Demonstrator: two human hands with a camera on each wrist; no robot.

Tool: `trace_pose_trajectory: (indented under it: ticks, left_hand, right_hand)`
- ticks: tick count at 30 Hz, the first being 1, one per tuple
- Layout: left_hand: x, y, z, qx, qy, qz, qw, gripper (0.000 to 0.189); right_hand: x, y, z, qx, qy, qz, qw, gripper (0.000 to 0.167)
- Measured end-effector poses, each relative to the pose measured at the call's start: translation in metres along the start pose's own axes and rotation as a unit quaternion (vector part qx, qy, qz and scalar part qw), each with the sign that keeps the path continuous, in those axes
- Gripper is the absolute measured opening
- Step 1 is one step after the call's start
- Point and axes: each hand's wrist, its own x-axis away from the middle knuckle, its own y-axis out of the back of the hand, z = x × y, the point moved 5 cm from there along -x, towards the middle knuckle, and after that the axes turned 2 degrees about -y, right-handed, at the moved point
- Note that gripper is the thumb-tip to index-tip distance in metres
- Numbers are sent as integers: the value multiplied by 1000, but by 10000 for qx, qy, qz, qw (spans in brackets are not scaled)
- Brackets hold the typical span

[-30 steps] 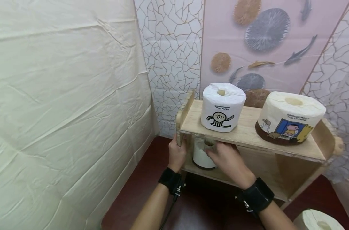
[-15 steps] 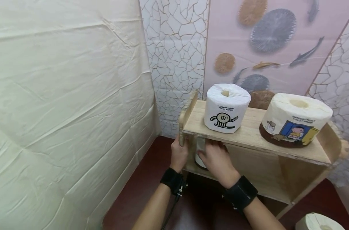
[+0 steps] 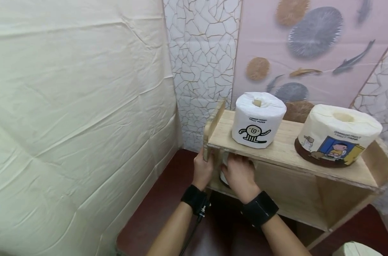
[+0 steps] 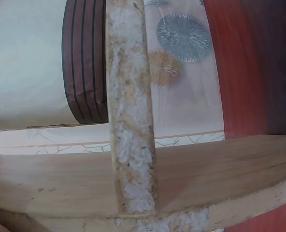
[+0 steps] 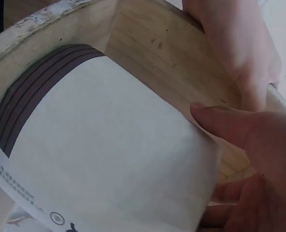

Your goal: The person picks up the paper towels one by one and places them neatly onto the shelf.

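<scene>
In the head view my left hand (image 3: pixel 203 169) grips the left side panel (image 3: pixel 214 126) of a small wooden shelf unit (image 3: pixel 285 142). My right hand (image 3: pixel 241 174) reaches beneath the top board and holds a toilet paper roll (image 3: pixel 224 179) on the lower board, mostly hidden by the hand. The right wrist view shows that roll (image 5: pixel 114 145) as pale with a striped brown band at its base. There, the right thumb (image 5: pixel 225 124) lies at its upper edge while the other fingers disappear behind it. Both hands are close together at the left end.
A white toilet paper roll (image 3: pixel 258 122) and a wider cream roll (image 3: pixel 338 137) stand on the top board. Another roll (image 3: pixel 357 249) is partly visible at the lower right. A cream cloth wall (image 3: pixel 85 106) rises on the left, above a dark red floor (image 3: pixel 155 206).
My right hand has moved left and closed onto the lower roll, covering more of it. The left hand keeps its hold on the side panel. The view has shifted slightly left.
</scene>
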Motion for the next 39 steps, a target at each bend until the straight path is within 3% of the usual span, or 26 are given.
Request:
trace_pose_trajectory:
  ticks: [6,10,14,23,39]
  left_hand:
    - [6,8,3,-35,29,-62,10000,43]
    - [8,8,5,-23,-15,-68,10000,44]
    - [9,9,6,-32,17,-74,10000,45]
    - [11,4,5,13,46,47,10000,44]
    - [2,-4,2,208,167,39,9996,44]
  right_hand:
    - [6,-10,8,435,257,-500,9975,50]
    - [6,-13,8,331,144,-304,9989,58]
    - [5,-16,7,256,18,-120,9996,53]
    - [8,-15,5,619,141,-522,9966,44]
    - [6,2,-9,416,163,-559,9974,34]
